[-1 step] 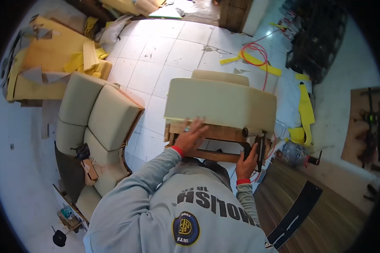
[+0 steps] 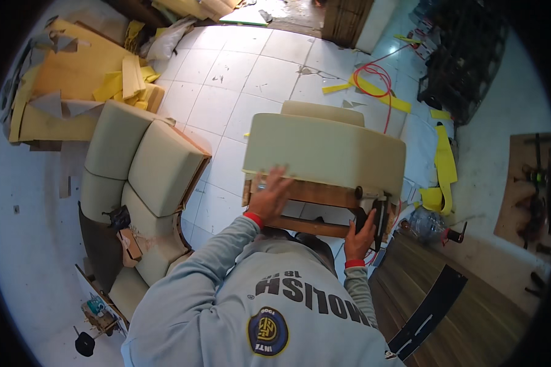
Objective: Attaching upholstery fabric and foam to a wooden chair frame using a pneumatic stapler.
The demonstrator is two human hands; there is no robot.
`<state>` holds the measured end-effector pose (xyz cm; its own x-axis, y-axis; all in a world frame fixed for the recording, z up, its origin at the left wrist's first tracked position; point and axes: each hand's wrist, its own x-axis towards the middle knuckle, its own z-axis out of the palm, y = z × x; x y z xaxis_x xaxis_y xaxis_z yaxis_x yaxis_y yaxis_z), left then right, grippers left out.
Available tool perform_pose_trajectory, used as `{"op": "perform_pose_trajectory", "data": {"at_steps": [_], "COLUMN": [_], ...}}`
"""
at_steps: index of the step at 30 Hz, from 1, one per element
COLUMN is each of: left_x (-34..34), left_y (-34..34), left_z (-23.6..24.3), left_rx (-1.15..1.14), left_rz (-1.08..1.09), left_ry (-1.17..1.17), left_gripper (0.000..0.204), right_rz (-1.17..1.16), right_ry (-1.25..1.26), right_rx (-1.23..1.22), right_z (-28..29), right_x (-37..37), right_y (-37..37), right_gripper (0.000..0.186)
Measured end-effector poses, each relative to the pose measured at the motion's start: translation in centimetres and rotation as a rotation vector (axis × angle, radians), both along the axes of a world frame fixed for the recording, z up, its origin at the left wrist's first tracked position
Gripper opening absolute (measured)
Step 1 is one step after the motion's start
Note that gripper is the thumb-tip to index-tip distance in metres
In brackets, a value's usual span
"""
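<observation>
A person in a gray sweatshirt (image 2: 226, 306) works with both hands at a pale padded seat (image 2: 324, 147) set on a wooden frame (image 2: 321, 193) directly in front of the body. The left hand (image 2: 268, 199) is unclenched, fingers spread and slightly blurred, at the seat's near left edge; the padding lies just beyond the fingertips, and the frame's front rail runs beside the palm. The right hand (image 2: 362, 235) is closed around a black tool (image 2: 381, 223) at the frame's near right corner, with the seat's right end just ahead of it. Exactly where the tool meets the wood is hard to tell. Behind the seat shows a second padded piece (image 2: 324, 112). A beige sofa (image 2: 165, 165) stands to the left, while a red hose (image 2: 386, 82) and yellow strips (image 2: 382, 95) lie on white tile (image 2: 245, 73) beyond.
</observation>
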<state>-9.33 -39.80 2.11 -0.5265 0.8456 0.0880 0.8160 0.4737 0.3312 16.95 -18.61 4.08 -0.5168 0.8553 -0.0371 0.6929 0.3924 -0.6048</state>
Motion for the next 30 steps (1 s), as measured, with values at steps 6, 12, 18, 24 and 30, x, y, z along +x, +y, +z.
{"op": "perform_pose_trajectory", "data": {"at_steps": [6,12,18,24,30], "left_x": [-13.8,-18.3,-19.8,-20.4,-18.7], "left_y": [-6.9,-5.9,-4.8,-4.2,-3.3], "left_z": [-8.9,-13.5,-16.2,-16.1,-19.5], "left_rx": [0.204,-0.116,-0.21,-0.142,-0.103], "left_rz": [1.199,1.126,1.222,1.446,1.47], "left_ry": [-1.415,-2.105,-2.371,-2.368,-2.25], "left_gripper": [0.053,0.056,0.054,0.032,0.025], "right_rz": [-0.046,-0.171,-0.887,-0.926,-0.873], "right_ry": [-0.266,0.128,0.445,0.519,0.462], "right_rx": [0.278,-0.574,-0.851,-1.064,-1.142], "right_z": [-0.5,-3.8,-4.5,-3.5,-1.2], "right_x": [-6.5,-22.5,-30.5,-32.3,-33.9], "right_y": [-5.4,-15.4,-18.0,-17.4,-17.3], "right_gripper": [0.072,0.044,0.03,0.029,0.029]}}
